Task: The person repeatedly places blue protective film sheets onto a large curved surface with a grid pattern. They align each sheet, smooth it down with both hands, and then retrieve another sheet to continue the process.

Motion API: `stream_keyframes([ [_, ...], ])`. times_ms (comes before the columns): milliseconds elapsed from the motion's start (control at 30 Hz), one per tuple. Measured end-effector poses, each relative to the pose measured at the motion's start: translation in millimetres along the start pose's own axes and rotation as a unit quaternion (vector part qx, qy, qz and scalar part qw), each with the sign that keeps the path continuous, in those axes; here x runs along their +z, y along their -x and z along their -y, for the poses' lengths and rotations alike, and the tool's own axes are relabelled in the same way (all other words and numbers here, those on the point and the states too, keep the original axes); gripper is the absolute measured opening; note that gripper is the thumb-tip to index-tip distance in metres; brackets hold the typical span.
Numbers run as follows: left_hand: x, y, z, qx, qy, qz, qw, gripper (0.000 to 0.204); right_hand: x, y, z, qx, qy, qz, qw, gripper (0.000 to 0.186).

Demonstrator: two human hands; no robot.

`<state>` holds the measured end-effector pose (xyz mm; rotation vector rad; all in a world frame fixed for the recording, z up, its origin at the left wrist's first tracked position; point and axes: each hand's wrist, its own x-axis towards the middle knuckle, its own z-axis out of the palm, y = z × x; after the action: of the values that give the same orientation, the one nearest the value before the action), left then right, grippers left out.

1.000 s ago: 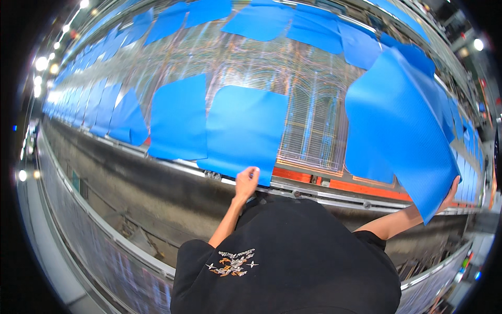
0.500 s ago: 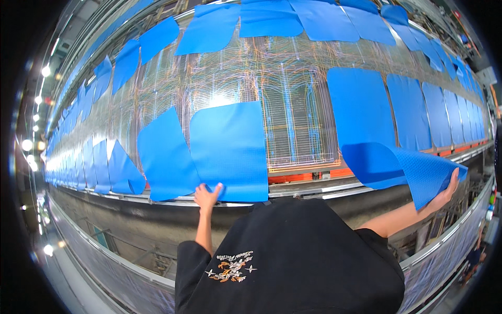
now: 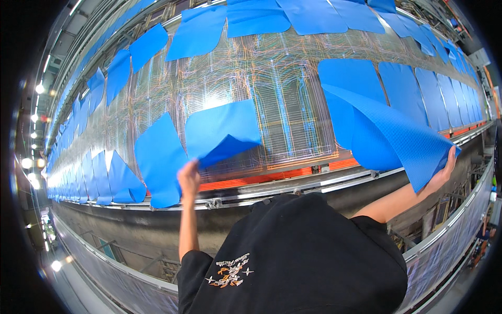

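Note:
My left hand is closed on the near edge of a light blue rectangular sheet, which is raised and folded over, exposing orange strip beneath. My right hand is closed on a corner of a larger blue sheet with textured underside, curled up over flat blue pieces. Between the two sheets the long flat bed shows dense coloured line patterns. Another blue piece lies just left of my left hand.
Rows of blue pieces line both long sides of the bed, continuing left and right. A metal rail and orange strip run along the near edge, above a dark trough. A person is at the far right, below the bed.
My left hand has moved up and left, lifting and folding the sheet it was at. My right hand went down, then rose again with its sheet's corner. The view has shifted.

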<state>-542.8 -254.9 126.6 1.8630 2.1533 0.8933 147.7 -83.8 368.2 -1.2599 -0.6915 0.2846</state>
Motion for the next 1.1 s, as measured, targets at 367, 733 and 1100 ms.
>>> stream_keyframes([
  [367, -31.1, -55.6, -35.6, 0.032, -0.094, -0.011, 0.995, 0.007, -56.5, -40.5, -31.9, -0.076, 0.1, 0.036, 0.991, 0.041],
  [733, 55.6, 125.7, -105.3, -0.479, 0.163, -0.117, 0.854, 0.027, -53.6, 0.9, -46.8, 0.003, 0.093, 0.022, 0.995, 0.044],
  [1100, 121.0, 153.6, -73.9, -0.657, 0.441, -0.357, 0.496, 0.054, -25.7, 19.7, -28.7, 0.023, 0.102, -0.019, 0.994, 0.046],
])
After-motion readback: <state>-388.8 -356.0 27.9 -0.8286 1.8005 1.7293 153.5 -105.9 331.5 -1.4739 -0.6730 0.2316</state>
